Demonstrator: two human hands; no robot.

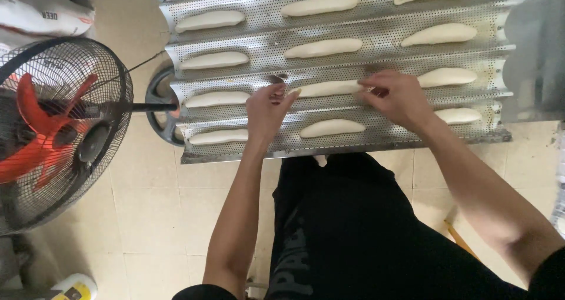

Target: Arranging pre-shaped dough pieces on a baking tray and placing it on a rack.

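Perforated metal tray (376, 32), ridged into channels, far edge cut off by the frame: rows of pale dough loaves, one loaf (327, 88) in the second channel from the near edge held at both ends. Left hand (268, 108) pinches its left tip, right hand (397, 97) covers its right tip; fingertip contact there is hidden. Standing fan (56, 132) at left, partly cropped.

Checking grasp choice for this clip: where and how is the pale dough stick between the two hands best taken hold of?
Probably at its two tapered ends, from above: the pale dough stick lies lengthwise in a groove of the perforated metal tray, where the left hand and right hand already meet its tips.
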